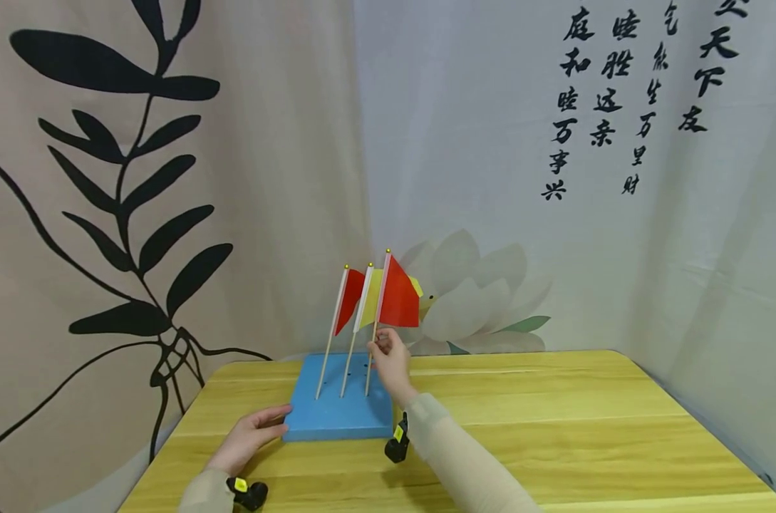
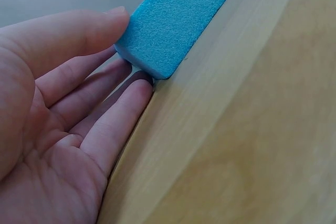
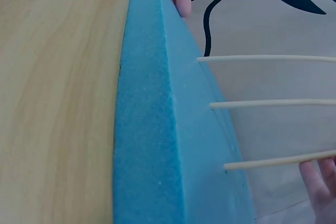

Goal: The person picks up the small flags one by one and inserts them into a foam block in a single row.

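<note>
A blue foam board (image 1: 343,420) lies on the table, with three flags on thin pale sticks standing in a row on it. Leftmost is a red flag (image 1: 349,301), then a yellow flag (image 1: 370,299), then a taller-looking red flag (image 1: 399,293) overlapping the yellow. My right hand (image 1: 394,363) pinches the rightmost stick below its cloth; the stick's foot (image 3: 227,166) meets the board's face. With fingers fairly straight, my left hand (image 1: 251,436) touches the board's near left corner; its thumb (image 2: 113,27) lies at the upper edge.
The board rests on a wood-grain table (image 1: 522,427). Small dark holes (image 1: 349,372) show behind the sticks. A pale curtain (image 1: 285,178) with printed leaves, a lotus and black writing hangs behind the table. Black wrist cameras (image 1: 397,442) sit at both cuffs.
</note>
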A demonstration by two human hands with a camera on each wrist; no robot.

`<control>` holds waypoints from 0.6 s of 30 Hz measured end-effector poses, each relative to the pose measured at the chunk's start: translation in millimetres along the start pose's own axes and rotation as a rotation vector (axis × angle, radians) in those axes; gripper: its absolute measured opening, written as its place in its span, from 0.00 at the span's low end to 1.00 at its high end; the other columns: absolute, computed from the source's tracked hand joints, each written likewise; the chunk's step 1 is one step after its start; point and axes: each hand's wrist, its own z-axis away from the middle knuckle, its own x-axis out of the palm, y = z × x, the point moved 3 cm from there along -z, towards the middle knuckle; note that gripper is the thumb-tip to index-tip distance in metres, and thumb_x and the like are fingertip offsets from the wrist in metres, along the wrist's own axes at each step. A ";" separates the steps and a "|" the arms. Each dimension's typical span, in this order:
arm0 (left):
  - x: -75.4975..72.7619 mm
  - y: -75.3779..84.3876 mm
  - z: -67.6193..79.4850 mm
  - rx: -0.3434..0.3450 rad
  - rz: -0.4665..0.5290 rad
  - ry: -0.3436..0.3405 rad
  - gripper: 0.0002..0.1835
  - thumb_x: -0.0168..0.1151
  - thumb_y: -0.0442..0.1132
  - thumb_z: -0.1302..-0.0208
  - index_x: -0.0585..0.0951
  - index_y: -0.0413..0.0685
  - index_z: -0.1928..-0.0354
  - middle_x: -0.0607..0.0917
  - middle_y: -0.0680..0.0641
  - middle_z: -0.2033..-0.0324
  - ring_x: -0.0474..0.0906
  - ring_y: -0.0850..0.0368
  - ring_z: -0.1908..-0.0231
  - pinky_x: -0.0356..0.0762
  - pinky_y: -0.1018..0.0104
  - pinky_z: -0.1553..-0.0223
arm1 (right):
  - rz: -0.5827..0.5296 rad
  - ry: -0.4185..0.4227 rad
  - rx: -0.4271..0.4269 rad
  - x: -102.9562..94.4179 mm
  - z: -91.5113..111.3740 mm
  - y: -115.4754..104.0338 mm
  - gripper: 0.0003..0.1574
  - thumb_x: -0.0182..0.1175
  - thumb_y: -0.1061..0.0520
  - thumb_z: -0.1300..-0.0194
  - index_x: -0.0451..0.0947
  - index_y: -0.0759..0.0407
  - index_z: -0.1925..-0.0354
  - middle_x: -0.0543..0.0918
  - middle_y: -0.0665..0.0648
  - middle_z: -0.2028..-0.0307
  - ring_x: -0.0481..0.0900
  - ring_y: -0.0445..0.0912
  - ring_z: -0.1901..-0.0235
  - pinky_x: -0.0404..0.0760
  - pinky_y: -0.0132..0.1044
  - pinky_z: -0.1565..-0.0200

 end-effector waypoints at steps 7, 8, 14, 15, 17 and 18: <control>0.6 3.6 1.4 0.014 -0.001 -0.009 0.32 0.65 0.47 0.36 0.72 0.37 0.35 0.73 0.35 0.38 0.71 0.39 0.40 0.72 0.47 0.43 | -0.021 -0.025 0.004 -1.7 2.5 4.1 0.10 0.60 0.64 0.32 0.74 0.62 0.52 0.80 0.60 0.69 0.80 0.56 0.70 0.85 0.48 0.68; 0.5 3.7 1.8 0.012 0.001 -0.013 0.32 0.65 0.47 0.36 0.72 0.37 0.35 0.72 0.35 0.37 0.71 0.39 0.40 0.72 0.47 0.43 | -0.026 -0.030 0.004 -1.9 3.8 5.2 0.10 0.60 0.64 0.32 0.74 0.63 0.52 0.80 0.61 0.69 0.80 0.58 0.69 0.85 0.50 0.68; 0.1 3.0 2.4 0.000 0.011 -0.023 0.32 0.65 0.47 0.36 0.72 0.37 0.34 0.72 0.35 0.37 0.70 0.38 0.40 0.72 0.46 0.43 | -0.040 -0.046 -0.006 -2.5 9.7 8.1 0.10 0.59 0.64 0.32 0.74 0.64 0.52 0.80 0.62 0.68 0.80 0.60 0.68 0.85 0.53 0.67; 0.1 3.2 2.6 0.000 0.013 -0.022 0.32 0.65 0.47 0.35 0.72 0.37 0.34 0.72 0.35 0.37 0.70 0.38 0.40 0.72 0.46 0.43 | -0.039 -0.047 -0.005 -2.6 9.7 8.4 0.10 0.59 0.64 0.32 0.74 0.64 0.52 0.80 0.62 0.68 0.80 0.59 0.68 0.85 0.54 0.66; 0.0 3.7 2.9 0.000 0.017 -0.022 0.32 0.65 0.47 0.35 0.72 0.37 0.34 0.72 0.35 0.37 0.70 0.38 0.40 0.72 0.46 0.43 | -0.037 -0.045 0.000 -2.8 9.4 8.5 0.11 0.60 0.63 0.32 0.74 0.64 0.52 0.80 0.60 0.69 0.80 0.59 0.68 0.84 0.55 0.65; 0.0 3.8 3.0 0.001 0.019 -0.021 0.32 0.65 0.46 0.35 0.72 0.37 0.34 0.72 0.35 0.37 0.70 0.39 0.40 0.72 0.46 0.43 | -0.036 -0.045 0.004 -3.0 9.2 8.8 0.11 0.60 0.62 0.32 0.74 0.63 0.52 0.80 0.59 0.69 0.80 0.60 0.68 0.84 0.55 0.65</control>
